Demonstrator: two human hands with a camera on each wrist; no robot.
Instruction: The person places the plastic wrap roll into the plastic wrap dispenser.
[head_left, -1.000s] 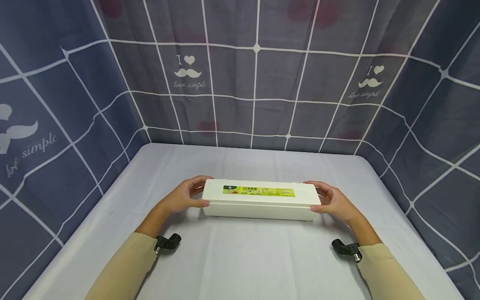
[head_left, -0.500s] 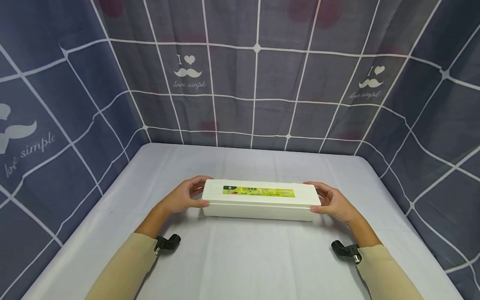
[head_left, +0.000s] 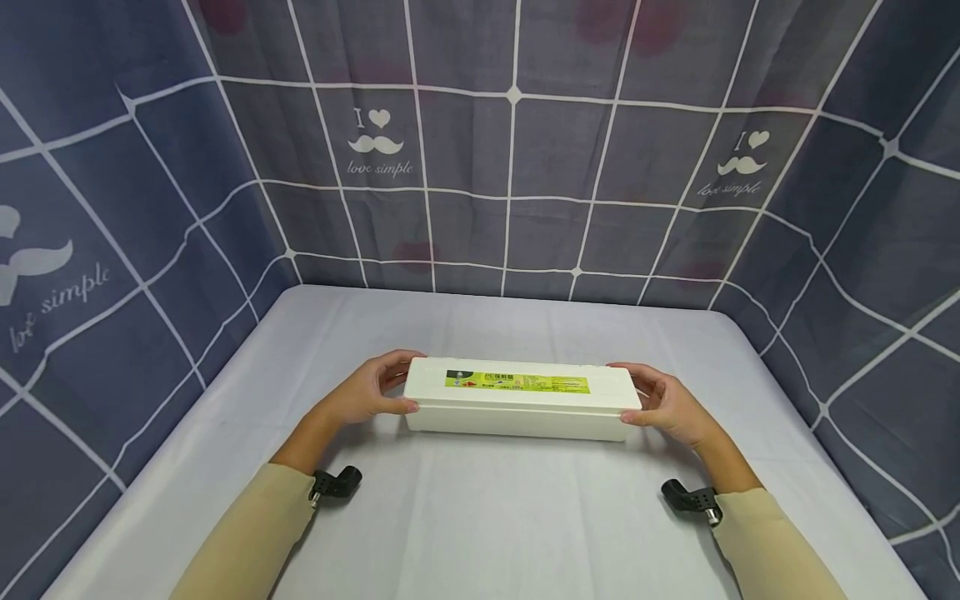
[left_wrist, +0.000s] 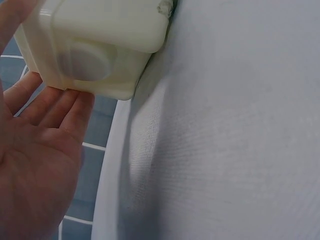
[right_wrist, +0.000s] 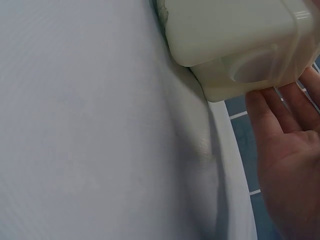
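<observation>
A long cream-white cling film box [head_left: 517,422] with a yellow-green label [head_left: 517,382] on its lid lies crosswise on the white-covered table. Its lid looks closed. At its left end my left hand [head_left: 371,390] grips it, thumb at the front edge and fingers behind. My right hand [head_left: 671,408] holds the right end in the same way. From the left wrist, the box's end face [left_wrist: 90,60] shows a round shape, with my left fingers [left_wrist: 75,112] against the far side. The right wrist view has a similar end [right_wrist: 255,65] and my right fingers [right_wrist: 262,112].
A white cloth [head_left: 495,517] covers the table. Dark grey-blue curtains [head_left: 465,150] with white grid lines stand at the back and on both sides. Black wrist mounts [head_left: 337,483] sit at the cuffs of both beige sleeves [head_left: 247,533].
</observation>
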